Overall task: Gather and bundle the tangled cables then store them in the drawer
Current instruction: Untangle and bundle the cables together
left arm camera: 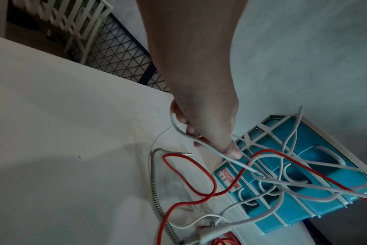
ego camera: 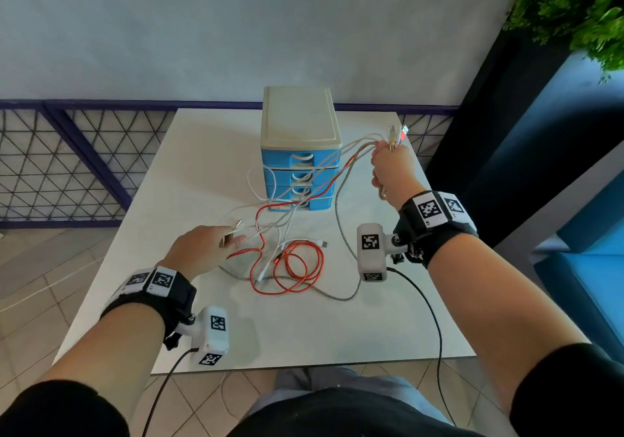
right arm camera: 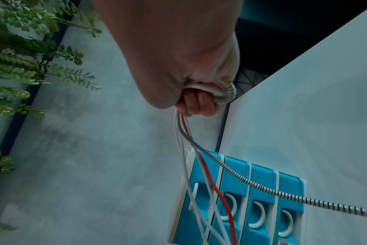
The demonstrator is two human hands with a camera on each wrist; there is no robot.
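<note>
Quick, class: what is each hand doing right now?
Left hand: pinches a white cable above the table.
Right hand: raised, grips a bunch of cable ends.

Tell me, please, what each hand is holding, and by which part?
The right hand grips several cables near their plug ends. The left hand pinches a white cable near its connector end.

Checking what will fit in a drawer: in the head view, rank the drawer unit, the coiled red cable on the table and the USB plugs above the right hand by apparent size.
1. drawer unit
2. coiled red cable
3. USB plugs, nearer the camera, yet clearly smallest.
</note>
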